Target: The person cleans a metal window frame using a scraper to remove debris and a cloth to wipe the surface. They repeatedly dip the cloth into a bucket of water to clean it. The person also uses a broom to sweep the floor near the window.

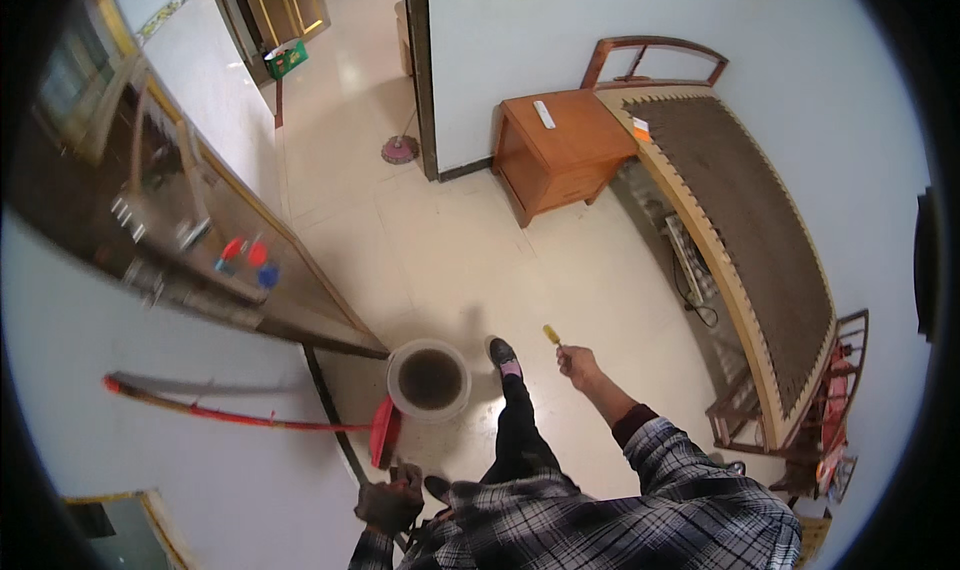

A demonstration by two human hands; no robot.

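Note:
My right hand (pixel 577 366) is closed around a small tool with a yellow end (pixel 552 334), perhaps a brush, held out over the tiled floor. Low in the picture, my left hand (pixel 390 499) looks dark, with its fingers bent; whether it holds anything cannot be told. Between my left hand and the open door stands a whitish bucket (pixel 429 380) of dark, murky liquid. A red dustpan (pixel 385 433) touches or nearly touches the bucket's side, its long red handle (pixel 247 418) leaning along the wall.
A wooden door (pixel 255 307) with toys hanging on it stands at the left. Ahead are a mop (pixel 400 149) by the doorway and a wooden nightstand (pixel 559 154) bearing a white remote. A bed frame (pixel 739 225) with a woven base runs along the right wall.

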